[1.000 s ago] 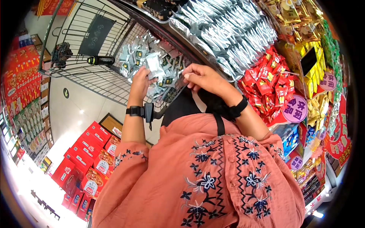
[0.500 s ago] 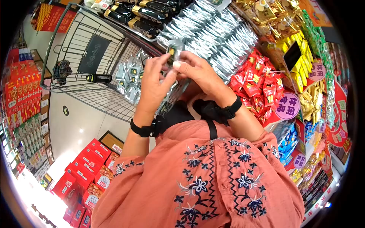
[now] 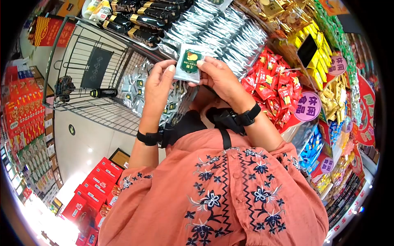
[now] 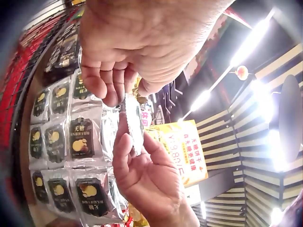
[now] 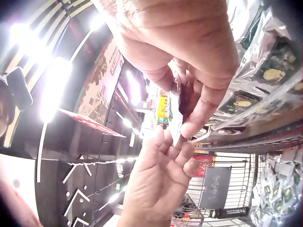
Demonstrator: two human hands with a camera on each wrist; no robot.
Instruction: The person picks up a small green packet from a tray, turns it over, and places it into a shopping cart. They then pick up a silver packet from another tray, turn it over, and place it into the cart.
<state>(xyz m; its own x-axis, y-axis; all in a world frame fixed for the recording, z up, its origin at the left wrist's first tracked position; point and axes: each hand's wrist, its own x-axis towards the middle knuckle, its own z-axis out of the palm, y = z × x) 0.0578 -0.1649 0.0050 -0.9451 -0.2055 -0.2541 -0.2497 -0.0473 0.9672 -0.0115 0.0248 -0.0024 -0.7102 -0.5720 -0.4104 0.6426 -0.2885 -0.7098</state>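
A square silver packet [image 3: 191, 61] with a dark green label and yellow picture is held up in front of the body, its printed face toward the head camera. My left hand [image 3: 159, 84] pinches its left edge, thumb on the face. On the opposite edge, my right hand [image 3: 223, 76] grips it between thumb and fingers. Both wrist views show the packet edge-on, as a thin silver strip [image 5: 176, 116] between the hands. Below it, many similar silver packets [image 3: 137, 84] lie heaped in a wire shopping cart [image 3: 78, 102].
Rows of silver packets [image 3: 213, 30] fill the display beyond the hands, beside black packages [image 3: 141, 20]. Red packets [image 3: 271, 88] and yellow packets [image 3: 318, 55] are piled to the right. A dark bottle [image 3: 103, 93] lies in the cart. Red boxes [image 3: 92, 186] stand at lower left.
My left hand has come up from over the cart's packets to meet my right hand. The silver packet, tilted between them half a second ago, now faces up flat, held at both edges.
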